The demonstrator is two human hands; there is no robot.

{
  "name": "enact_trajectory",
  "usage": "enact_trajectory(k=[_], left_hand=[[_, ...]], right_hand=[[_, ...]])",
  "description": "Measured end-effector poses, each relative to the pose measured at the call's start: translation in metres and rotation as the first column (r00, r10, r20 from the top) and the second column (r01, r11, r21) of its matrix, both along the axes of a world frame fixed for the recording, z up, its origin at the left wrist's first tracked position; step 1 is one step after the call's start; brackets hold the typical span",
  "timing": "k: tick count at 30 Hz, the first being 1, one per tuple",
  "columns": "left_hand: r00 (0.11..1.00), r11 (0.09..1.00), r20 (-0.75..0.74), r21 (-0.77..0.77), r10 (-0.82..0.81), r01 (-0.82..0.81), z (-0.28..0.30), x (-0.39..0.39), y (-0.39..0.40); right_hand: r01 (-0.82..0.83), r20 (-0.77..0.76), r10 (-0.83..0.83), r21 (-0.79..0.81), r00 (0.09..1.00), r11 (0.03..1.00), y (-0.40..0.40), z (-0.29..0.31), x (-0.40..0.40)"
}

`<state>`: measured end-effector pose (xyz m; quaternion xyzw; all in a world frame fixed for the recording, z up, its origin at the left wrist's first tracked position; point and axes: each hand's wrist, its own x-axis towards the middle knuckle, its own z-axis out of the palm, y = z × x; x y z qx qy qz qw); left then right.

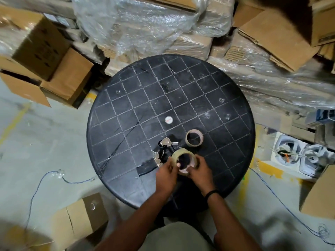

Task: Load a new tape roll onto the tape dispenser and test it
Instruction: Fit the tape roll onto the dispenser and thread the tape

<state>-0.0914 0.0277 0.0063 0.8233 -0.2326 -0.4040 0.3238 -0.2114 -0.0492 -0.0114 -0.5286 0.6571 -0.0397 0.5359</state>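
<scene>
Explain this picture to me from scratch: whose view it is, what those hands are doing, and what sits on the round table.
There is no machine here. A person wears a camera on the head, so this one picture looks forward and down, as that person sees it.

Both bare hands hold one tape roll just above the near part of the black round table: the left hand grips its left side, the right hand its right side.

Beside the left hand lies the tape dispenser, black with metal parts. A second roll lies flat on the table, farther away and apart from the hands. A small white disc marks the table's middle.

Around the table stand cardboard boxes, many wrapped in plastic film.
</scene>
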Motion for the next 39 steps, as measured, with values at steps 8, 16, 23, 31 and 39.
enact_trajectory(k=[8, 16, 23, 31, 39], left_hand=[[0.992, 0.989, 0.122, 0.147, -0.024, 0.006, -0.022, 0.026, -0.016], [0.997, 0.978, 0.027, 0.198, 0.067, -0.071, -0.038, 0.029, -0.024], [0.991, 0.966, -0.069, 0.24, 0.112, -0.092, -0.056, 0.015, -0.007], [0.995, 0.971, 0.039, 0.216, 0.095, -0.102, -0.057, 0.015, -0.006], [0.974, 0.992, 0.228, 0.121, 0.006, -0.034, -0.054, 0.006, -0.008]], right_hand=[[-0.221, -0.093, 0.211, -0.11, 0.973, 0.969, -0.02, -0.009, 0.032], [-0.588, -0.338, 0.513, -0.178, 0.789, 0.789, -0.048, -0.015, 0.054], [-0.575, -0.254, 0.539, -0.096, 0.803, 0.812, -0.046, -0.027, 0.041], [-0.498, -0.199, 0.461, -0.215, 0.865, 0.84, -0.037, -0.023, 0.038], [-0.715, -0.328, 0.644, -0.174, 0.691, 0.677, -0.055, -0.016, 0.047]])
